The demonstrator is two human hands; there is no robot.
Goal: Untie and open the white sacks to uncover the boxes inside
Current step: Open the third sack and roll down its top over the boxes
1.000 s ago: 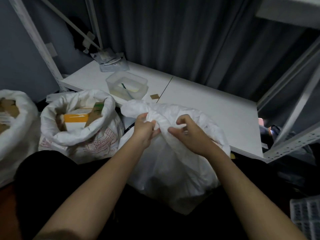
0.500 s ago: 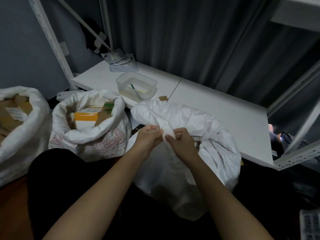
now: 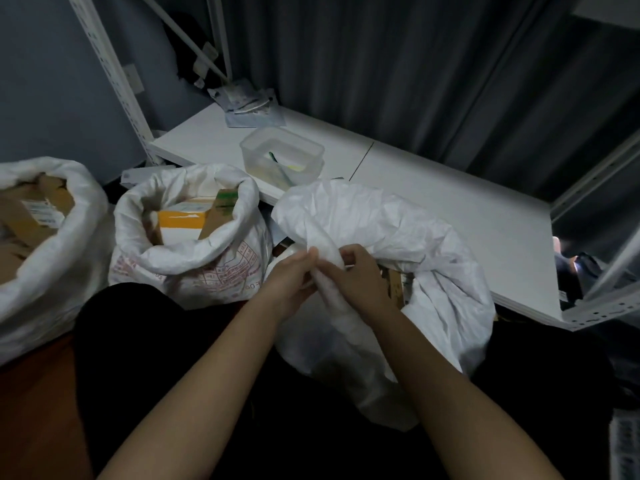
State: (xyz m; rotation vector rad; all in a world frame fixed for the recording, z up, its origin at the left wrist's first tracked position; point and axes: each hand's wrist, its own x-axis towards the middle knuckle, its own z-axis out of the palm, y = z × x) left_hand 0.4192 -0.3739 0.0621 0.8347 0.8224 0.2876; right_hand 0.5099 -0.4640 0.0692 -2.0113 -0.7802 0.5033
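Boxes (image 3: pixel 398 284) (mostly hidden) inside gripped sack (image 3: pixel 398 230)

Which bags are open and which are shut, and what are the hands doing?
Left sack: open, rim rolled down, cardboard boxes showing.
Middle sack: open, rim rolled down, boxes showing.
Right sack: partly open, a bit of cardboard showing.
Left hand: gripping the right sack's rolled edge.
Right hand: gripping the same edge.
Plastic tub: no lid, on the white shelf.

A storeroom, by the look of it — white slotted-metal shelving uprights (image 3: pixel 114 81), a low white shelf board (image 3: pixel 433 199), dark grey pleated curtains (image 3: pixel 363 64) behind, and opened white woven sacks (image 3: pixel 194 251) packed with cardboard boxes (image 3: pixel 183 220).
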